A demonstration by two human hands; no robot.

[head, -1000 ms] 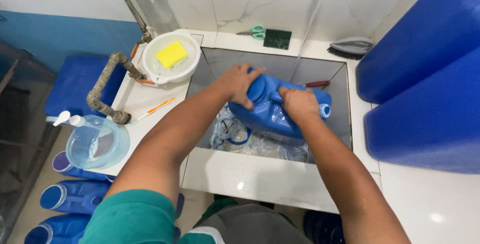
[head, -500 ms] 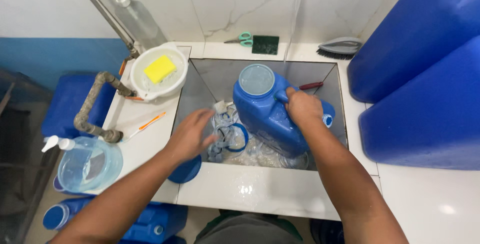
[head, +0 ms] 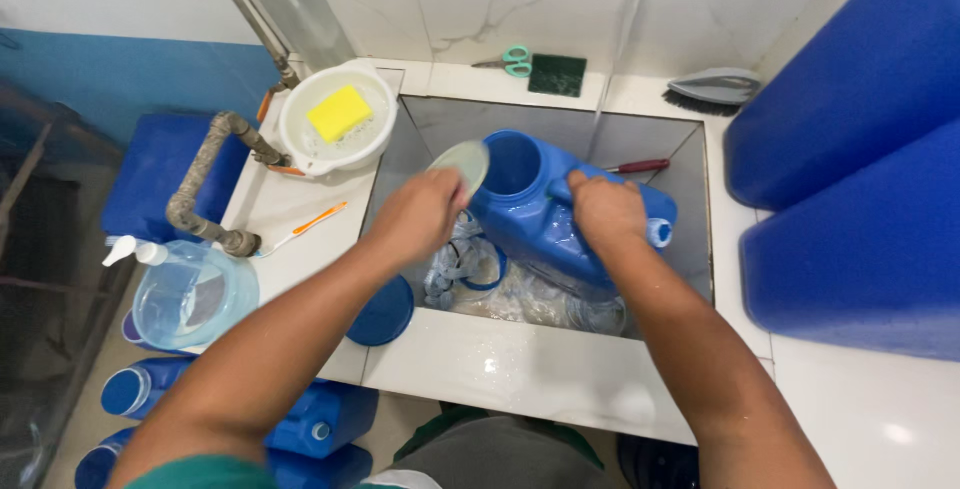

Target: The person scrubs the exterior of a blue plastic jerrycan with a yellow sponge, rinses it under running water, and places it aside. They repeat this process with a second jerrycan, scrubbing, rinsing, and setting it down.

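A blue plastic jerrycan [head: 545, 219] lies tilted in a tiled sink basin [head: 520, 364], its wide mouth open toward me. My right hand [head: 603, 211] grips the can's handle on top. My left hand [head: 425, 214] holds a thin round translucent seal disc [head: 460, 166] just left of the open mouth. Clear plastic rings and wrappers [head: 470, 269] lie in the basin under the can. A blue cap [head: 381, 311] rests on the sink's front-left edge.
A white bowl with a yellow sponge [head: 338, 115] sits left of the basin beside an orange toothbrush [head: 303, 232]. Scissors [head: 508, 61], a green pad [head: 557, 75] and a brush [head: 712, 87] lie behind. Large blue drums [head: 850, 159] stand right. More blue jerrycans [head: 320, 419] lie below.
The can tipped from upright to leaning with its mouth open. My left hand rose from the basin rim and lifted the round seal off the mouth.
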